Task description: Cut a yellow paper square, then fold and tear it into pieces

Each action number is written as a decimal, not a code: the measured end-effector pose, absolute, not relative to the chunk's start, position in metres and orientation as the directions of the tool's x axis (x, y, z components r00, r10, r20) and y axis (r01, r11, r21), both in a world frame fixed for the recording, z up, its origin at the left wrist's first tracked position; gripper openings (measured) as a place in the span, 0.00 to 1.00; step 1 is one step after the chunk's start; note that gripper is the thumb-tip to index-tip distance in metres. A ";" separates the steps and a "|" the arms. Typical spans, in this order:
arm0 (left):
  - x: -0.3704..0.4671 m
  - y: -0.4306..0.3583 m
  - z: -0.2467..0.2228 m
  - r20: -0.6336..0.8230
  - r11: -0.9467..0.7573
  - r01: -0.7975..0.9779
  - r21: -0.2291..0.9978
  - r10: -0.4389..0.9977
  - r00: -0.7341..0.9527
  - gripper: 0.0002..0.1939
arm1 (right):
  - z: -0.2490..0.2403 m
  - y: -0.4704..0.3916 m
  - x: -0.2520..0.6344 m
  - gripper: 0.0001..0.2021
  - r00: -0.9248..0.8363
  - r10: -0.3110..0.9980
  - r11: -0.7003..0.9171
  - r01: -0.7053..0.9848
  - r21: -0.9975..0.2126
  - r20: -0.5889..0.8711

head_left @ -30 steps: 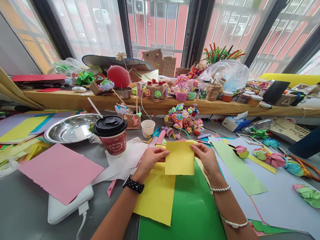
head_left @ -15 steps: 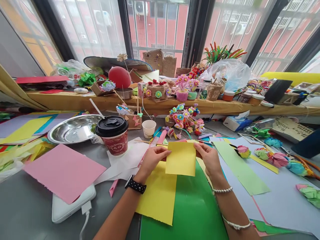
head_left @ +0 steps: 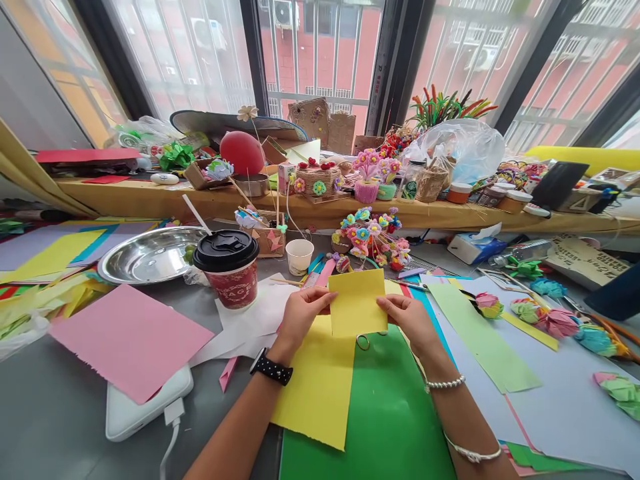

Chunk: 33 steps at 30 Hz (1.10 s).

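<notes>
Between my two hands I hold up a small, nearly square piece of yellow paper. My left hand pinches its left edge, thumb in front. On the opposite edge, my right hand grips it between thumb and fingers. Below lies a larger yellow sheet with a ragged bottom edge, partly over a glossy green board. Two metal rings, perhaps scissor handles, peek out under the held paper; the nearer ring shows best.
Left of my hands stand a lidded paper cup with a straw and a steel dish. A pink sheet rests on a white power bank. Paper flowers and a light green strip lie right. A crowded ledge runs behind.
The held yellow paper has risen slightly and moved a little left, tilting the other way. My right hand has slid lower along its edge. The metal rings beneath have come into view.
</notes>
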<state>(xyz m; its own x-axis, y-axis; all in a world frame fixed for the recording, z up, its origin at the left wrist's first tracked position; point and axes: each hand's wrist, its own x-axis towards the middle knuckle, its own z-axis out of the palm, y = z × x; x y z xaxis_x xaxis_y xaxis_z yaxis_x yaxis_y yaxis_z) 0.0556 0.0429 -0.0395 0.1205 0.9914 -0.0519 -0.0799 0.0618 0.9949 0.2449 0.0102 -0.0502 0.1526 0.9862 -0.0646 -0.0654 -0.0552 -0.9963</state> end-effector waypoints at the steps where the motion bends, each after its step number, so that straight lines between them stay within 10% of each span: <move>1: 0.055 0.043 -0.039 -0.053 0.063 -0.085 0.994 0.992 0.116 0.12 | -0.051 0.010 0.245 0.11 0.139 0.988 -0.060 -0.050 -0.997 -0.066; 33: 0.049 0.048 -0.045 -0.101 0.109 -0.026 0.994 0.974 0.204 0.07 | -0.045 0.012 0.249 0.06 0.118 0.989 -0.103 0.065 -0.993 -0.094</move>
<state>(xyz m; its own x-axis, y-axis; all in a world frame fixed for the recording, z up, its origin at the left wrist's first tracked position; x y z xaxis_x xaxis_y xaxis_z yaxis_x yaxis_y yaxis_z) 0.0492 0.0485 -0.0453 0.2036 0.9738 -0.1014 -0.0257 0.1089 0.9937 0.2492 0.0115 -0.0452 0.1178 0.9885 -0.0945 0.0650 -0.1026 -0.9926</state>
